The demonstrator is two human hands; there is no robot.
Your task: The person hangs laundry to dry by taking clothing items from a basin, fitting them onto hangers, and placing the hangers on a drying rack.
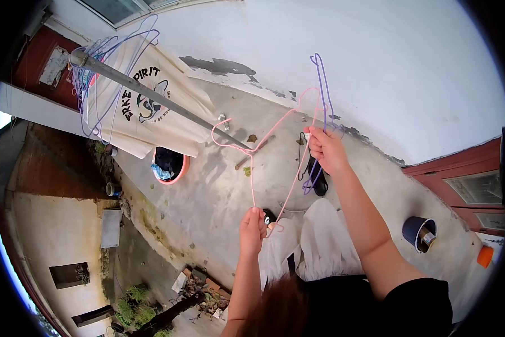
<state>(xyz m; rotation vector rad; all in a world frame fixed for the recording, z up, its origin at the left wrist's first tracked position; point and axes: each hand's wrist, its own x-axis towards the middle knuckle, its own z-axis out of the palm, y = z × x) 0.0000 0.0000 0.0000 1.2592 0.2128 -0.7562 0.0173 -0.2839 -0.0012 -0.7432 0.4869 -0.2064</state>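
A pink wire hanger (pixel 275 132) is stretched between my two hands, its hook pointing to the left. My left hand (pixel 253 231) pinches its lower side near one corner. My right hand (pixel 326 150) is closed on its other side, with a purple hanger (pixel 323 78) also running through or behind that hand. To the left, a cream shirt (pixel 171 95) with dark lettering hangs by a grey metal pole (pixel 162 101). Several blue and purple hangers (pixel 109 50) are bunched at the pole's upper end.
A pink basin (pixel 186 167) with dark and blue cloth stands on the concrete floor below the shirt. At the right are a dark bucket (pixel 412 233), an orange container (pixel 485 256) and a red door (pixel 460 174). A white wall (pixel 376 56) rises ahead.
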